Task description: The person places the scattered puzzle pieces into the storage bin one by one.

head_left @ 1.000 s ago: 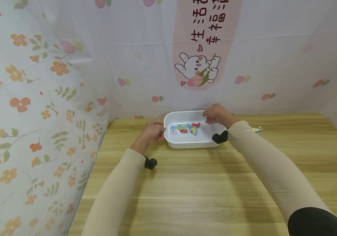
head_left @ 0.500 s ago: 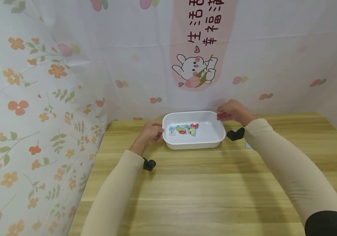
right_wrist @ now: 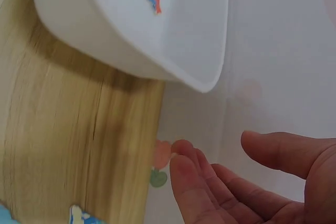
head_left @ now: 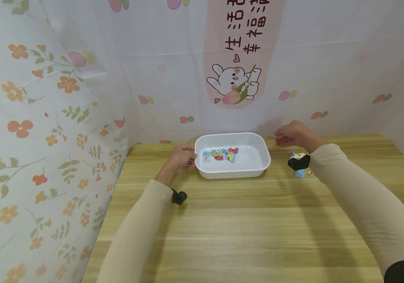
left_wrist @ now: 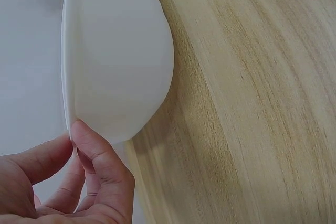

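Observation:
A white plastic tub (head_left: 233,174) stands at the back of the table, with several colourful flat pieces (head_left: 219,155) lying in its left half. My left hand (head_left: 181,159) pinches the tub's left rim between thumb and forefinger, as the left wrist view shows close up. To the right of the tub, my right hand (head_left: 295,134) hovers apart from it. Its thumb and fingers are spread with nothing between them in the right wrist view. Below the right wrist, a blue piece (head_left: 299,173) and a small red-and-white piece (head_left: 310,173) lie on the table.
The wooden table (head_left: 223,228) ends at the back against a hanging white cloth (head_left: 173,78) with printed fruit, a rabbit and lettering. A floral cloth (head_left: 46,157) hangs along the left side. A yellow-and-blue piece (head_left: 299,155) is partly covered by the right wrist's black camera.
My right hand has moved right, from over the tub's right end to beyond its rim, uncovering pieces on the table. The left hand stays at the left rim.

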The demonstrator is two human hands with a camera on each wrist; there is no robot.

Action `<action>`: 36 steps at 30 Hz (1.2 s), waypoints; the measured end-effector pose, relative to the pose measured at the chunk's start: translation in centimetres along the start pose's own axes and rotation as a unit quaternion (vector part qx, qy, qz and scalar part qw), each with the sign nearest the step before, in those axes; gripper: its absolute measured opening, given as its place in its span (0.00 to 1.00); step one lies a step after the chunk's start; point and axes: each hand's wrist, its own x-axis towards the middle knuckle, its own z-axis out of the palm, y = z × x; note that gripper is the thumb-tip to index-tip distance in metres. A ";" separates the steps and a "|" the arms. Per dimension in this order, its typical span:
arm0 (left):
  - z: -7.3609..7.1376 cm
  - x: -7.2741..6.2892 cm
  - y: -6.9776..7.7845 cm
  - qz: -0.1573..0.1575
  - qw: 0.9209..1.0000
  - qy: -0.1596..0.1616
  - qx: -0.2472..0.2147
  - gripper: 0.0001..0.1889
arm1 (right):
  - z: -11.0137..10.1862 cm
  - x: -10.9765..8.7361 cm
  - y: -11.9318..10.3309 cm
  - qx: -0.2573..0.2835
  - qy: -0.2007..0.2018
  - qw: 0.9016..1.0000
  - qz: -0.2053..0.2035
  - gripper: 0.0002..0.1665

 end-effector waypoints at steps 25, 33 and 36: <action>0.1 0.1 0.0 0.002 1.000 0.000 -0.009 0.20 | -5.1 -2.3 6.0 -0.049 -0.010 0.998 0.030 0.16; 0.1 0.1 0.0 -0.002 1.000 -0.003 -0.004 0.21 | -5.7 -2.3 7.9 -0.070 -0.014 0.996 0.047 0.08; 0.1 0.1 0.0 -0.002 1.000 -0.003 -0.004 0.21 | -5.7 -2.3 8.3 -0.075 -0.008 0.996 0.047 0.07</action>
